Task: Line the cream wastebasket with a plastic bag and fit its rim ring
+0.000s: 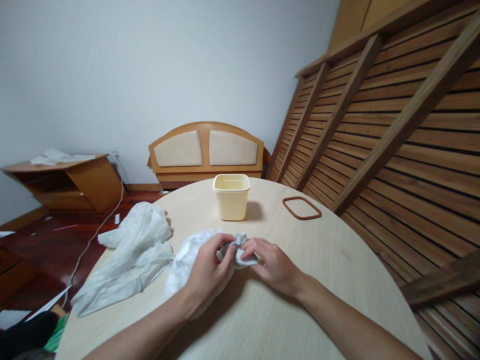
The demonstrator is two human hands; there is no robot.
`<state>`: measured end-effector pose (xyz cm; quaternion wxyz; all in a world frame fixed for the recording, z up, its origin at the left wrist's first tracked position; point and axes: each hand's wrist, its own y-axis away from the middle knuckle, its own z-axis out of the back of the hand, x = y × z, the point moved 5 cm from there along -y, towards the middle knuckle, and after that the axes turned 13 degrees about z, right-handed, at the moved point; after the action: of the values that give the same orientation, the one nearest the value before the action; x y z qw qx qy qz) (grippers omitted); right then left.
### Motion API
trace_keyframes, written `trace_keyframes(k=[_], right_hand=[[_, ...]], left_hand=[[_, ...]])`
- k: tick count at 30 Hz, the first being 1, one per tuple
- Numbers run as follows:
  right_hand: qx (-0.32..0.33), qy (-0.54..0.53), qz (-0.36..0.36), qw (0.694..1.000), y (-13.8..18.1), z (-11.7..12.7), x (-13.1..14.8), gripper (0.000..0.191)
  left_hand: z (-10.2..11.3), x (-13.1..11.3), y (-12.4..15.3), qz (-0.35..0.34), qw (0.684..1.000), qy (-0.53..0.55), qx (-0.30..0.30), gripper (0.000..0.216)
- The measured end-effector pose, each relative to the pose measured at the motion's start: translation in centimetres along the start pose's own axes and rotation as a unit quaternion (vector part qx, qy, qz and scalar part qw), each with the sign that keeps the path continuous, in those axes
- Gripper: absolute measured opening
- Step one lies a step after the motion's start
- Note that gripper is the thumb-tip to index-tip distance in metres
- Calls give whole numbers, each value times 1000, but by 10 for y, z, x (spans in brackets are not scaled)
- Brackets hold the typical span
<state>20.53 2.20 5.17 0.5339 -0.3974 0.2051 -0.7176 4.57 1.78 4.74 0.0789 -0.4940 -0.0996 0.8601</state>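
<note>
Both hands meet on a crumpled white plastic bag (pixel 183 257) lying on the round pale wooden table (pixel 300 300). My left hand (pixel 208 272) has its fingers curled over the bag's bunched edge. My right hand (pixel 268 262) pinches the same bunched part from the right. Behind the hands stands an empty cream plastic bin (pixel 231 196), upright and open at the top.
A second white plastic bag (pixel 131 250) lies spread at the table's left edge. A brown rectangular ring (pixel 302 208) lies flat to the right of the bin. Slatted wooden bed frames (pixel 393 125) lean at the right; a headboard (pixel 206 152) and a low cabinet (pixel 67 180) stand by the wall.
</note>
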Motion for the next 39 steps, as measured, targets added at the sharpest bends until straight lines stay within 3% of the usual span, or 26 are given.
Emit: trace_keyframes(k=[3, 7, 16, 21, 26, 32, 39], right_hand=[[12, 2, 27, 1000, -2, -1, 3, 15], [-2, 13, 28, 1000, -2, 0, 3, 16], [-62, -20, -43, 997, 2, 7, -6, 21], [-80, 1, -70, 994, 0, 9, -5, 19], [-90, 1, -144, 986, 0, 12, -9, 29], [-101, -108, -241, 959, 4, 4, -21, 22], [-123, -194, -265, 936, 6, -2, -27, 14]], left_hand=[[1, 4, -3, 21, 1000, 9, -10, 12], [-2, 3, -2, 11, 1000, 8, 19, 13], [-7, -9, 7, -89, 993, -19, 70, 24], [-7, -6, 4, -68, 997, -8, 48, 19], [-7, 0, 3, -9, 999, 10, 39, 17], [-8, 1, 3, 8, 998, 39, 42, 20], [-8, -2, 1, 11, 997, 60, 47, 18]])
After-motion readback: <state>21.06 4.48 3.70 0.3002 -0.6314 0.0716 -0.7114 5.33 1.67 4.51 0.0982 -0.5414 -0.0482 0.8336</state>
